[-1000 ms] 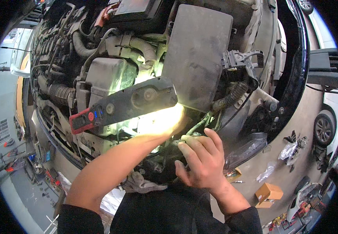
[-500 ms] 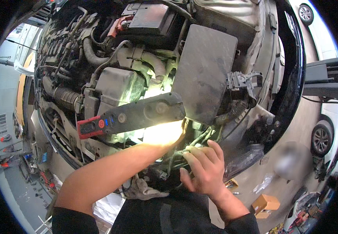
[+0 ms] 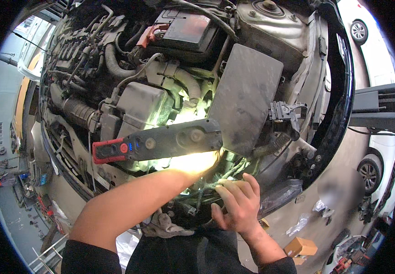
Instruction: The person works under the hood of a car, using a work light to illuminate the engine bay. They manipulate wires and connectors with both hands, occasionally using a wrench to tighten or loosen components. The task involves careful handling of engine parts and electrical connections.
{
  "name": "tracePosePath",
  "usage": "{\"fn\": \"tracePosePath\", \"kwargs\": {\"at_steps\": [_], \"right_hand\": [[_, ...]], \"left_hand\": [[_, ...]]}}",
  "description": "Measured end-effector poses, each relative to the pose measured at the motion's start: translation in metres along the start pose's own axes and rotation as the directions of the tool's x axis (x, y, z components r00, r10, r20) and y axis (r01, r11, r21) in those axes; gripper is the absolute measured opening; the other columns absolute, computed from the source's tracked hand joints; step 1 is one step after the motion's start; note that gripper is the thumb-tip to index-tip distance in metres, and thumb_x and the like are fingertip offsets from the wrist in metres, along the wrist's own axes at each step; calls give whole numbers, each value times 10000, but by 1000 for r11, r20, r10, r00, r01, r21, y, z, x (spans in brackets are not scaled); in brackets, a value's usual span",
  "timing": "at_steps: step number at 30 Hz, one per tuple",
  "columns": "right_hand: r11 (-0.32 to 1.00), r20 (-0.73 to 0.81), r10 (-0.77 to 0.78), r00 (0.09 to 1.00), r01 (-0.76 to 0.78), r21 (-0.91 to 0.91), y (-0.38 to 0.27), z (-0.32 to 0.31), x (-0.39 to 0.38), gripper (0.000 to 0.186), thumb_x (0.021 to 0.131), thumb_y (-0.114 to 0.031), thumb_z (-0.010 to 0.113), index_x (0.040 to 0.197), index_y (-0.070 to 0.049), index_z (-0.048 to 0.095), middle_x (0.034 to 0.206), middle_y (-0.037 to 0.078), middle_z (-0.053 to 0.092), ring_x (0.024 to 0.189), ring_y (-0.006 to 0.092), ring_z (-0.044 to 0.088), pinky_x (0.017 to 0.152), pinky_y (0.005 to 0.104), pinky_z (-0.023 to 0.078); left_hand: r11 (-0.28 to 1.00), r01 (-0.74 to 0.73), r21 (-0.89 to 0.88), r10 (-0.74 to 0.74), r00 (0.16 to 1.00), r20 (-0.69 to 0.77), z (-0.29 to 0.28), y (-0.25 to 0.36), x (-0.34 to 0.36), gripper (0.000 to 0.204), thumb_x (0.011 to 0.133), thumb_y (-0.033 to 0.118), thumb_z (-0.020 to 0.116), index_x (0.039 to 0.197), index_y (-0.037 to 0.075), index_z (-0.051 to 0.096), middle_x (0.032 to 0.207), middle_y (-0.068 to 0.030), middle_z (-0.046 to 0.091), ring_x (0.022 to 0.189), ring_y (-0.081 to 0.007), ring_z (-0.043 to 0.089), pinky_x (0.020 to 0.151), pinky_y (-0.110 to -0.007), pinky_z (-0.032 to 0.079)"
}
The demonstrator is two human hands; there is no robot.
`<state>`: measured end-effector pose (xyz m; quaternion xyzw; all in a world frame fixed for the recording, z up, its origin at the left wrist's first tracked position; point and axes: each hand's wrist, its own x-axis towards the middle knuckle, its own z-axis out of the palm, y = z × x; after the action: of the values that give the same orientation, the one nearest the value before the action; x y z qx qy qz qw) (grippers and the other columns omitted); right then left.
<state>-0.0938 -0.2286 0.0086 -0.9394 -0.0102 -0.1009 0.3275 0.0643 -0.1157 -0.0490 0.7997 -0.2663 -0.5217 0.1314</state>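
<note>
My left forearm (image 3: 133,201) reaches into the engine bay. My left hand (image 3: 212,163) goes down under the end of a work light, its fingers hidden there and partly washed out by glare. The work light (image 3: 161,140) is long and black with a red end, and it lies across the bay, shining downward. Beside the left hand, my right hand (image 3: 239,201) has its fingers curled, with the fingertips closed on a wiring harness (image 3: 212,186). A loose connector (image 3: 189,210) hangs from a wire to the left of the right hand.
Around the hands are a dusty black box cover (image 3: 245,98), a grey reservoir (image 3: 142,105), a battery (image 3: 186,29) and a bracket (image 3: 286,111). A grey rag (image 3: 165,227) hangs at the front edge. A cardboard box (image 3: 301,246) stands on the floor at right.
The view has shifted slightly, so the engine bay sits a little lower and to the right. Both hands keep nearly the same places, the right one still at the wiring harness.
</note>
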Motion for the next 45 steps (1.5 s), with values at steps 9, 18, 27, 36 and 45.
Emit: {"fn": "tracePosePath", "kwargs": {"at_steps": [9,18,27,36,45], "right_hand": [[1000,14,10,1000,-10,-3,0,0,-1,386,717,-250,691,1035,-35,648,1052,113,672,900,277,607,1032,494,367],[999,38,33,999,-33,7,0,0,0,397,734,-282,683,1043,-36,646,1060,117,672,896,269,604,1028,496,366],[999,63,-13,998,16,-48,-4,1,3,385,734,-201,697,1086,-59,632,1100,99,666,950,261,603,1043,480,363],[991,298,126,946,-106,-82,-22,-19,40,247,827,-134,662,1032,-3,619,1017,161,655,979,350,599,917,437,452],[976,643,201,738,-98,-193,-35,-4,91,280,903,-218,601,1063,6,653,1024,209,662,996,389,614,881,431,474]], "left_hand": [[994,14,112,-17,999,31,-6,8,-2,462,1007,416,331,1180,83,601,1165,-108,647,1082,-247,594,943,-408,464],[867,9,498,137,957,-256,22,0,-4,458,1004,411,326,1225,91,568,1202,-106,629,1100,-254,586,964,-410,449],[942,-258,214,310,913,-264,29,-26,-12,316,914,304,503,1060,66,651,962,-185,693,902,-311,666,784,-400,527],[944,-61,325,314,475,-822,-21,-74,-216,583,726,126,740,1266,28,542,1280,-136,552,1194,-315,523,1041,-498,386],[883,-75,464,419,571,-706,-62,-138,-153,630,675,254,817,1215,71,547,1164,-120,525,1111,-312,512,987,-452,403]]}}
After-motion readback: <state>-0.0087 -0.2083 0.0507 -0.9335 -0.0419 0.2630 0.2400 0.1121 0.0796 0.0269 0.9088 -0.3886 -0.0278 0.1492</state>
